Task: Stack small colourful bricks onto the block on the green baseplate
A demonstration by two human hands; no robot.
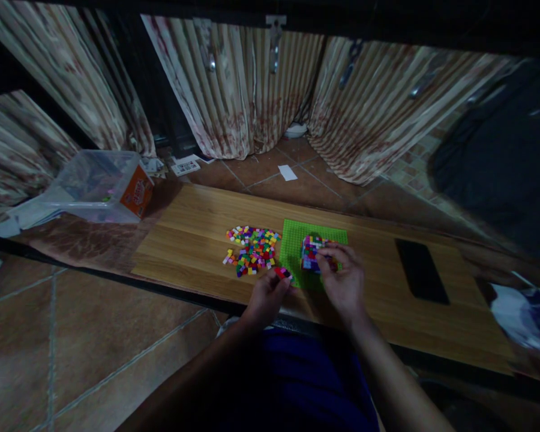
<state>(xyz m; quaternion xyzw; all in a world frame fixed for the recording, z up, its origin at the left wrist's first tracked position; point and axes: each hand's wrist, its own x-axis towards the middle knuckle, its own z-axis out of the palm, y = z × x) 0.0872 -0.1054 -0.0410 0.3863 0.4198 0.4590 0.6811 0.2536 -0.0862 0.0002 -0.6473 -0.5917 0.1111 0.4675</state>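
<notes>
My left hand is closed around a few red and pink toy bricks, near the front left corner of the green baseplate. On that baseplate stands a block built of many-coloured toy bricks. My right hand reaches over the block from the right, thumb and fingers drawn together at its top. Whatever those fingertips pinch is too small to make out, and the hand hides the block's right part. Left of the baseplate lies a loose pile of small bricks in many colours.
The long wooden board carries all this, with a black phone-like slab at its right. A clear plastic bin with an orange label stands beyond the left end. White and blue plastic wrapping lies at the right end. Striped curtains hang behind.
</notes>
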